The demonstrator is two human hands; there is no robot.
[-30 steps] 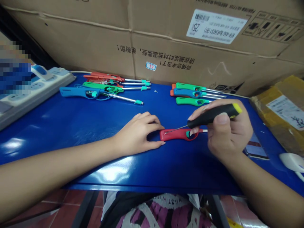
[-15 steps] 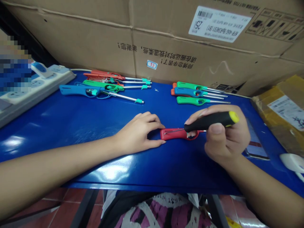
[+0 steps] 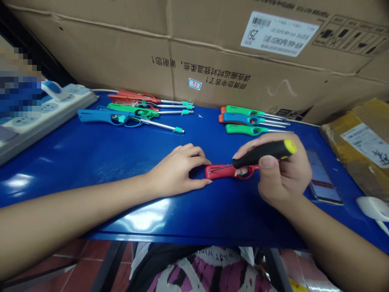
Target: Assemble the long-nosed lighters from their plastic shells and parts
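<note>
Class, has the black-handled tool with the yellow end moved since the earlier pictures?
Yes: the tool shifted left, away from the flat rectangular phone.

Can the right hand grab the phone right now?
Probably not freely: the right hand is wrapped around a black-handled tool, though the phone lies close by, largely uncovered.

Cardboard box (image 3: 121, 52) — printing upside down | power strip (image 3: 45, 109), left | phone (image 3: 324, 180) — flat | taped parcel (image 3: 361, 142), right
</note>
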